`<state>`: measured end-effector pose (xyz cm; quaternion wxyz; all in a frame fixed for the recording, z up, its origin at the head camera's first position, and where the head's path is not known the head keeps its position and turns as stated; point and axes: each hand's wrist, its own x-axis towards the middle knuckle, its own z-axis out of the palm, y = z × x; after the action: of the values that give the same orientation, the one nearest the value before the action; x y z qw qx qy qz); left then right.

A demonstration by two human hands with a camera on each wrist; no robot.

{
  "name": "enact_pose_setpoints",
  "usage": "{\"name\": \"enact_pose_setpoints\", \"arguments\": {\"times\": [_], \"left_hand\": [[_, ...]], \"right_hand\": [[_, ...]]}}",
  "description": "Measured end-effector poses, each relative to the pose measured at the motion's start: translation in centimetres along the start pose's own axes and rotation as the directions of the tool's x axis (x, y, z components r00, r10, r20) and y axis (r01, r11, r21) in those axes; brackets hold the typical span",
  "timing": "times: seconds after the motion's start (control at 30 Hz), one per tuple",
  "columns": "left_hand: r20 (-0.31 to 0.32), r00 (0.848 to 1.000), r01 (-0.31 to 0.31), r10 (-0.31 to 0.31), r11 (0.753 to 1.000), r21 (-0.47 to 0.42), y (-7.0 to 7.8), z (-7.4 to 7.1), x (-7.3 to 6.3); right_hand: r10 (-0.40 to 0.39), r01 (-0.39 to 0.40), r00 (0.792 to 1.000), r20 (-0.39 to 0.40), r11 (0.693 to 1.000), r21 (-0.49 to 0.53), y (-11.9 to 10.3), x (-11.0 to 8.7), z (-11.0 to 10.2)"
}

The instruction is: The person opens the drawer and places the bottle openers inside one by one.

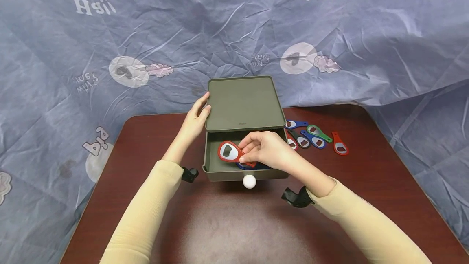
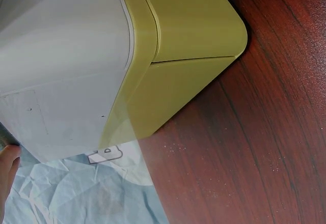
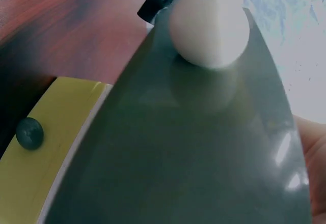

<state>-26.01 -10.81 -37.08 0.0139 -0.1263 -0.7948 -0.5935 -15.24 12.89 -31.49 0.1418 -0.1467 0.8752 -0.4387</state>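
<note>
My right hand pinches a red bottle opener by its handle, over the pulled-out drawer of an olive-green box. Beneath that opener, part of a blue bottle opener shows inside the drawer; more of the drawer's inside is hidden by the hand. Fairly straight fingers of my left hand rest against the box's left side. A white knob sits on the drawer front; it looms large in the right wrist view. Only a bit of the left hand shows at the left wrist view's edge.
Right of the box lie several bottle openers: a green one, a red one, blue ones and a black one. The dark red table ends at a printed cloth behind the box.
</note>
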Motion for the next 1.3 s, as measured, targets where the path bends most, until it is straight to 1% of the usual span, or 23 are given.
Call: {"name": "enact_pose_setpoints", "arguments": {"times": [0.2,0.3,0.4,0.53,0.67,0.83,0.93,1.03,1.1,1.17,1.3], "left_hand": [[0.003,1.0,-0.001,0.001,1.0,0.002,-0.1,0.1,0.1],[0.002,1.0,0.0,0.0,1.0,-0.006,-0.1,0.1,0.1],[0.005,1.0,-0.001,0.001,1.0,-0.013,-0.1,0.1,0.0],[0.008,1.0,-0.004,0.004,1.0,-0.02,-0.1,0.1,0.0],[0.0,1.0,-0.007,0.007,1.0,-0.014,-0.1,0.1,0.1],[0.004,1.0,-0.006,0.006,1.0,-0.009,-0.3,0.0,0.1],[0.006,1.0,-0.004,0.004,1.0,-0.007,-0.2,0.0,0.1],[0.006,1.0,0.002,-0.002,1.0,-0.003,-0.2,0.0,0.0],[0.006,1.0,0.003,-0.003,1.0,0.0,-0.2,0.0,0.0],[0.005,1.0,0.006,-0.006,1.0,-0.001,-0.1,0.0,0.0],[0.008,1.0,0.007,-0.006,1.0,-0.014,-0.1,-0.1,0.0]], "right_hand": [[-0.007,0.011,0.999,0.037,0.995,-0.099,0.2,0.3,0.7],[-0.021,0.028,0.998,0.055,0.993,-0.118,0.3,0.3,1.1],[-0.051,0.061,0.996,0.074,0.988,-0.143,0.3,0.3,1.3],[-0.09,0.104,0.993,0.075,0.975,-0.195,0.2,0.2,1.5],[-0.107,0.12,0.992,0.072,0.969,-0.217,0.3,0.1,1.5],[-0.107,0.122,0.991,0.083,0.971,-0.205,0.4,0.1,1.3],[-0.108,0.12,0.992,0.069,0.975,-0.185,0.5,0.0,0.9],[-0.116,0.117,0.993,0.015,0.982,-0.146,0.4,-0.3,0.1],[-0.114,0.11,0.993,-0.033,0.989,-0.1,0.3,-0.6,-0.8],[-0.116,0.113,0.99,-0.081,0.993,-0.038,0.4,-0.9,-1.9],[-0.082,0.096,0.984,-0.157,0.992,0.079,0.9,-1.7,-4.2]]}}
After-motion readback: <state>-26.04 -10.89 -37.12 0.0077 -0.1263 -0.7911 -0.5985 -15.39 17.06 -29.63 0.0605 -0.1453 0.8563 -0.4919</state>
